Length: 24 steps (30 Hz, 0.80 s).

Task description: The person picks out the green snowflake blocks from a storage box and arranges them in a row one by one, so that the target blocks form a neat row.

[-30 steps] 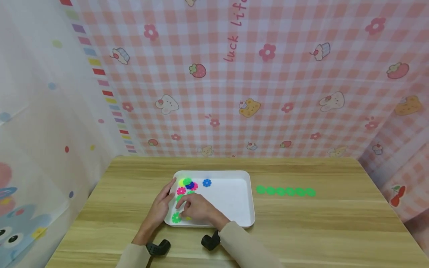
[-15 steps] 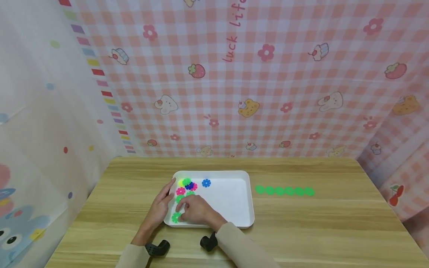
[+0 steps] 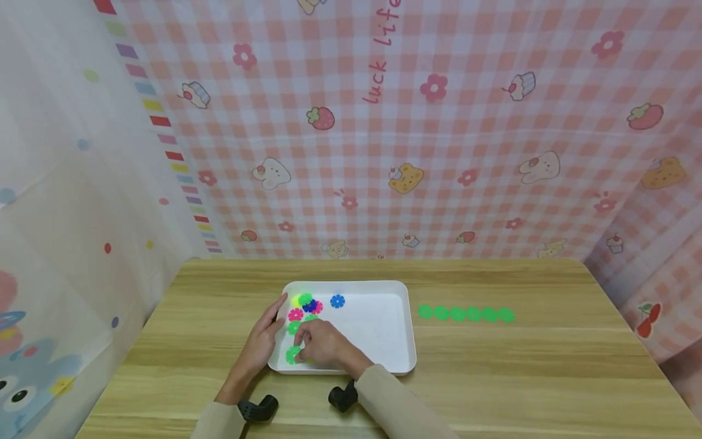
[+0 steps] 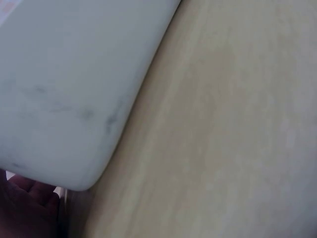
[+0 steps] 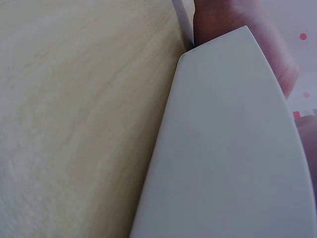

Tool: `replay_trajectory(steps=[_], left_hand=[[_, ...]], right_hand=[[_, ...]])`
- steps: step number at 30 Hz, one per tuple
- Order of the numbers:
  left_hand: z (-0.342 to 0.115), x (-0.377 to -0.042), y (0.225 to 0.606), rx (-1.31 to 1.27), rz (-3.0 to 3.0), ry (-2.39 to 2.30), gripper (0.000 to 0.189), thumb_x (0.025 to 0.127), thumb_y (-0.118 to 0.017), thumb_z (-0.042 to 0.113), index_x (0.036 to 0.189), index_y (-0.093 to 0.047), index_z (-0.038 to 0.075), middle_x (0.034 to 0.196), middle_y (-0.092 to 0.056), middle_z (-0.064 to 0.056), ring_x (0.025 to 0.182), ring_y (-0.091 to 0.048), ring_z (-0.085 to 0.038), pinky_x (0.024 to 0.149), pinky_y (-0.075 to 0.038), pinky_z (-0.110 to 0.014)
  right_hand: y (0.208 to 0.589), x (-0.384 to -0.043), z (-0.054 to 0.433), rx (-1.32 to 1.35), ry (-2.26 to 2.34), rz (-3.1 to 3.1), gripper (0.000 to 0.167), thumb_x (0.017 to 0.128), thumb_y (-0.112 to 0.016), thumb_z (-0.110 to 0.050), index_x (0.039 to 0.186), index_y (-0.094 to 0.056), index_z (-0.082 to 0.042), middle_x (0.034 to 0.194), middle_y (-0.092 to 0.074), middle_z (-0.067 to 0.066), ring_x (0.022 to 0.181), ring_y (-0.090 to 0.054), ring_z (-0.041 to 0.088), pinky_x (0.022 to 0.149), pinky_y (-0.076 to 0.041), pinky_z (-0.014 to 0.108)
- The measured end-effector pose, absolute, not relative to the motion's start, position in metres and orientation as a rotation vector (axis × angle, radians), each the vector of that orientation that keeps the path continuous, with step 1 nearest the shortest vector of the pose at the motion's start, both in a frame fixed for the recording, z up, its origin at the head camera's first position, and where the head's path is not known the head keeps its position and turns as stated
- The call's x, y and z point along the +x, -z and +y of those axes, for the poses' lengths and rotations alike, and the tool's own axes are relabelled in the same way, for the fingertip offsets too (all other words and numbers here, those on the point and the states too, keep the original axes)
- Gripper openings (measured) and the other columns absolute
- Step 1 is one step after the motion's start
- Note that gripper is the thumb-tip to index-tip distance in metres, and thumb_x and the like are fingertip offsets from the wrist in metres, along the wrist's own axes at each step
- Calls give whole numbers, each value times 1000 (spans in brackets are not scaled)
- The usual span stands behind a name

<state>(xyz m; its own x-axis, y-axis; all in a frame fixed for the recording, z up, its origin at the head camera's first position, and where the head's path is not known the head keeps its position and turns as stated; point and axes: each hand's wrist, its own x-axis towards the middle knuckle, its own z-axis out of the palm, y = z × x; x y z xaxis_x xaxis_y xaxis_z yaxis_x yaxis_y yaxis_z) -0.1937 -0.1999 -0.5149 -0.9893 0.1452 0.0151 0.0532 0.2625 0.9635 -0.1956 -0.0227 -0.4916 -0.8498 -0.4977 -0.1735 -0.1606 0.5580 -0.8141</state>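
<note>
In the head view my left hand lies along the left wall of a white tray, fingers straight and touching its edge. My right hand reaches into the tray's near left part, index finger bent, thumb and finger pinching the right edge of a green snowflake disc. Part of that disc is hidden by the fingertips. A sliver of yellow shows under the right hand. Farther up the tray lie more green discs, pink ones, a dark blue one and a lighter blue disc apart from them.
A straight row of several green discs lies on the wooden table, right of the tray. A checked cloth hangs behind the table's far edge. Both wrist views show mostly the tray's outer wall and the wood.
The green disc at the tray's near left has shifted slightly right, along with the right fingertips. My left hand and the tray stay in place.
</note>
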Motion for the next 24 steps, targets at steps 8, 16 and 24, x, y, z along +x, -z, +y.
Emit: replay_trajectory(steps=[8,16,24], left_hand=[[-199,-193,516,178,2420,-1864,50,107,-34,9,156,-30,12,164,-17,-15,152,-9,-33,122,-7,-53],[-200,-193,516,187,2438,-1853,50,107,-34,10,156,-30,11,164,-17,-16,152,-9,-35,122,-6,-55],[-200,-194,516,195,2445,-1849,50,107,-33,9,156,-29,11,164,-17,-16,152,-9,-35,122,-6,-55]], right_hand=[[493,-195,-22,-537,1262,2417,21,78,-79,-3,86,-62,-12,71,-53,-3,64,-47,9,58,-40,20],[493,-196,-22,-495,1322,2427,20,81,-75,-1,88,-61,-12,75,-56,-3,68,-50,10,61,-43,21],[489,-196,-19,-485,1322,2461,16,84,-72,-1,90,-63,-12,76,-61,-4,69,-54,9,63,-46,22]])
